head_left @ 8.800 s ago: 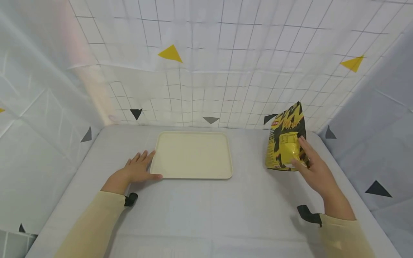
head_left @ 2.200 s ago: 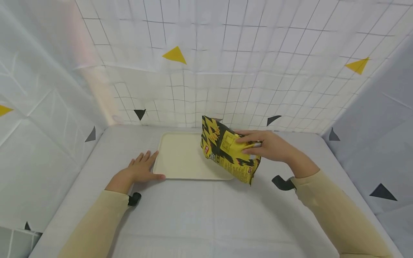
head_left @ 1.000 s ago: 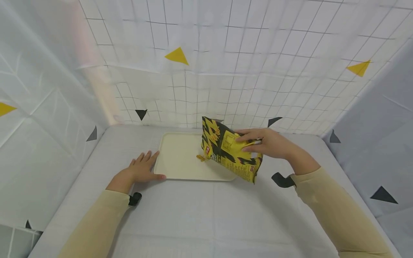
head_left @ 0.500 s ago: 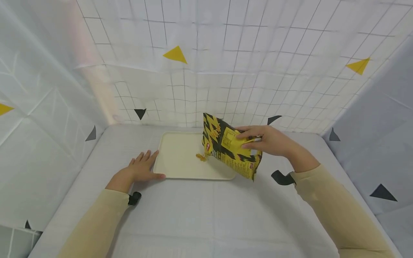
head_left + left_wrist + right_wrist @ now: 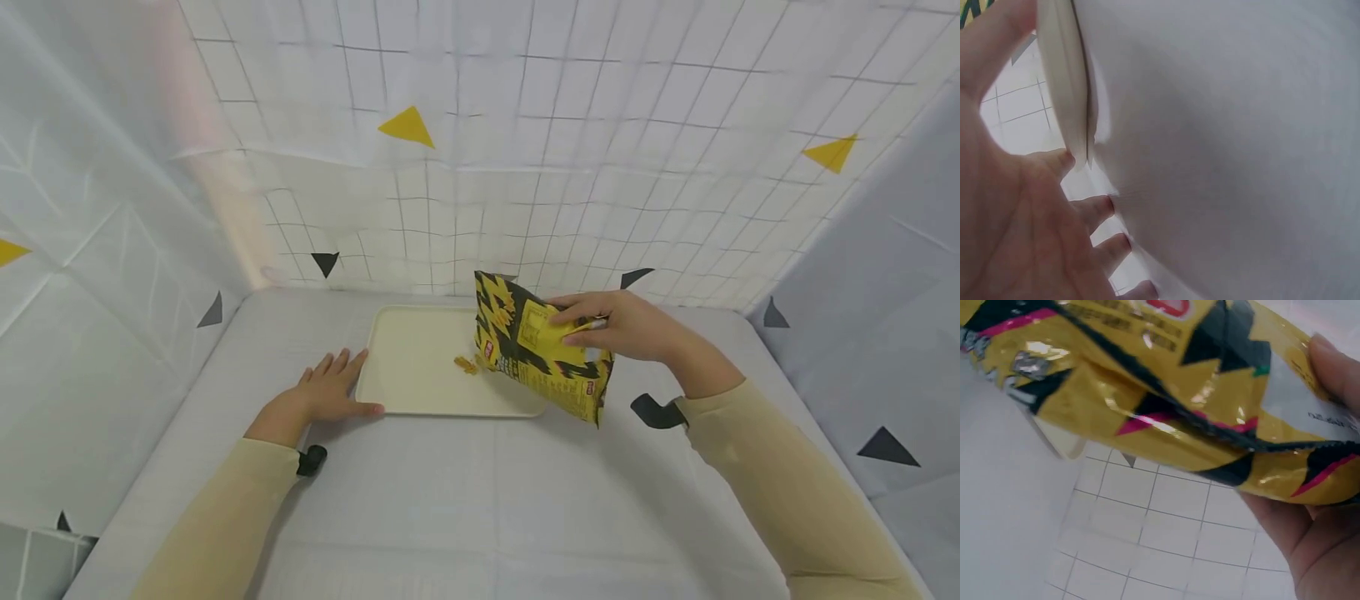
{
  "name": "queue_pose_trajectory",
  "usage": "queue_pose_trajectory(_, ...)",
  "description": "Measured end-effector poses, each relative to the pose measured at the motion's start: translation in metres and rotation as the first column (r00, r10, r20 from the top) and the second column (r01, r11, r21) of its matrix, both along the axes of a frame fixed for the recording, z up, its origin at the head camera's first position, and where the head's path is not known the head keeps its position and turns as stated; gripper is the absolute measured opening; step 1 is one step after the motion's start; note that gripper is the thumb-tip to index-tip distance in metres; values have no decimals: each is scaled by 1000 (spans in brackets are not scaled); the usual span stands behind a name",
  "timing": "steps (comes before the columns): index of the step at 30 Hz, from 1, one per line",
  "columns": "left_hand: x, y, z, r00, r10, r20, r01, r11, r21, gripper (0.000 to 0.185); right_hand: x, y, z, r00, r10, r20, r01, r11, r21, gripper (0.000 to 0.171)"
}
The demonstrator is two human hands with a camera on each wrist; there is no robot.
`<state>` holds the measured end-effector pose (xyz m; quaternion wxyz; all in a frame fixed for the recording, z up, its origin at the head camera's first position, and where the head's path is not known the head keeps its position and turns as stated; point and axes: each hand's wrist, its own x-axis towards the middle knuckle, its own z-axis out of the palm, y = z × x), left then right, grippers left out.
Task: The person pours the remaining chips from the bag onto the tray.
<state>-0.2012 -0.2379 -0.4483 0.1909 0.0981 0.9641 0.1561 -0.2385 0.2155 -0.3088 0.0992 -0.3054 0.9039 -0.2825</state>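
A yellow-and-black snack bag (image 5: 534, 340) hangs tilted over the right half of a cream tray (image 5: 408, 358), its lower left end near the tray surface. My right hand (image 5: 633, 332) grips the bag at its right part, fingers on the near face; in the right wrist view thumb and fingers lie on opposite sides of the bag (image 5: 1147, 381). A few orange-brown snack pieces (image 5: 465, 365) lie on the tray beside the bag's left end. With fingers spread, my left hand (image 5: 318, 398) touches the tray's left edge near its front corner. The bag's opening is hidden.
The tray lies on a table under a white cloth (image 5: 435, 500). Behind stands a white grid-patterned curtain (image 5: 480, 217), with more curtains on the left (image 5: 97, 333) and right (image 5: 870, 333) sides.
From standing at the table's right, the bag has come leftward over the tray, tilted in my right hand. Snack pieces have come out onto the tray. My left hand has stayed at the tray's edge.
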Motion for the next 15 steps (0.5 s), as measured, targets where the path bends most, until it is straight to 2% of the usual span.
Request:
queue_pose_trajectory(5, -1, 0, 0, 1000, -1, 1, 1, 1000, 3, 118, 1, 1, 0, 1000, -29, 3, 29, 1000, -12, 35)
queue_pose_trajectory(15, 0, -1, -1, 1000, 6, 2, -6, 1000, 10, 118, 4, 1, 2, 1000, -16, 17, 16, 1000, 0, 36)
